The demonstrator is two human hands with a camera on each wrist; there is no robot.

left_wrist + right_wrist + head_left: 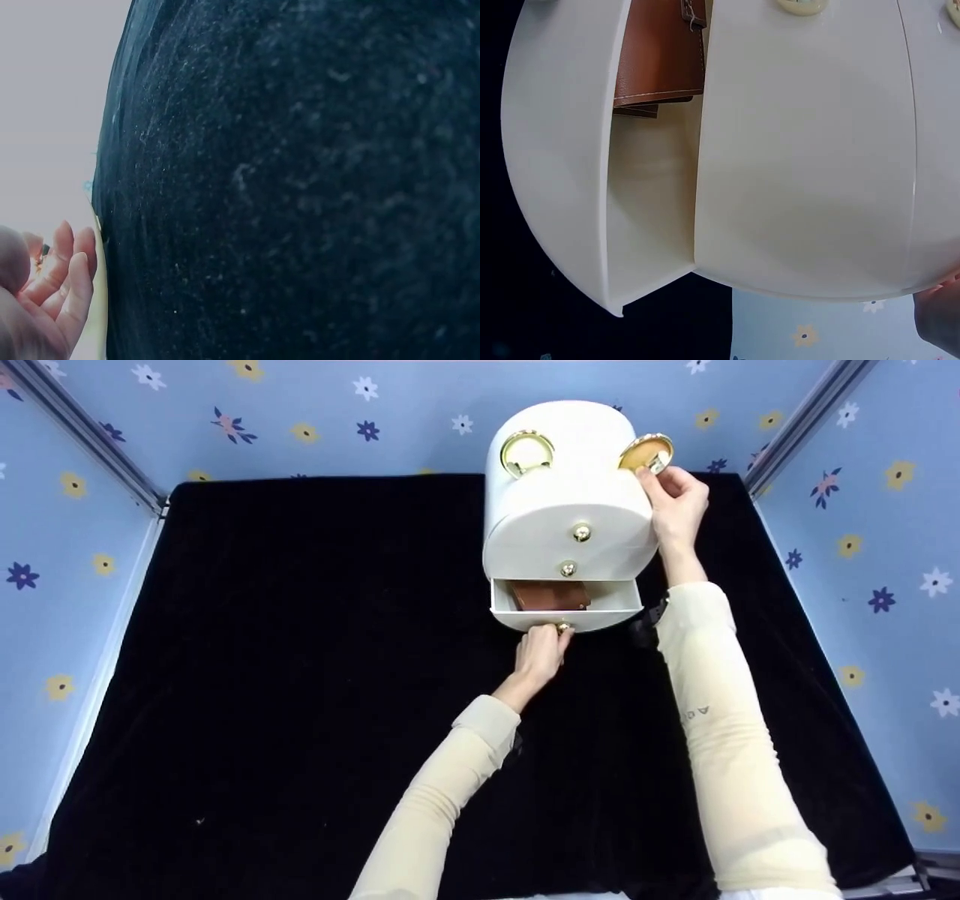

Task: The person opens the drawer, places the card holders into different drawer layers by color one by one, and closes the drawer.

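Note:
A white rounded drawer cabinet (570,491) stands at the back right of the black cloth, its bottom drawer (615,598) pulled out. In that drawer lies a brown stitched leather case (551,595), also in the right wrist view as a brown leather case (660,52). My left hand (538,656) pinches the gold knob (564,627) on the drawer front; in the left wrist view the left hand (56,300) shows curled fingers. At the cabinet's upper right, my right hand (681,506) grips a gold-rimmed round ear (645,454) by its lower edge.
Another gold-rimmed round ear (527,451) is on the cabinet's left. Two gold knobs, an upper knob (581,532) and a lower knob (568,568), mark the closed drawers. Black cloth (300,660) covers the table, with blue flowered panels (405,420) around it.

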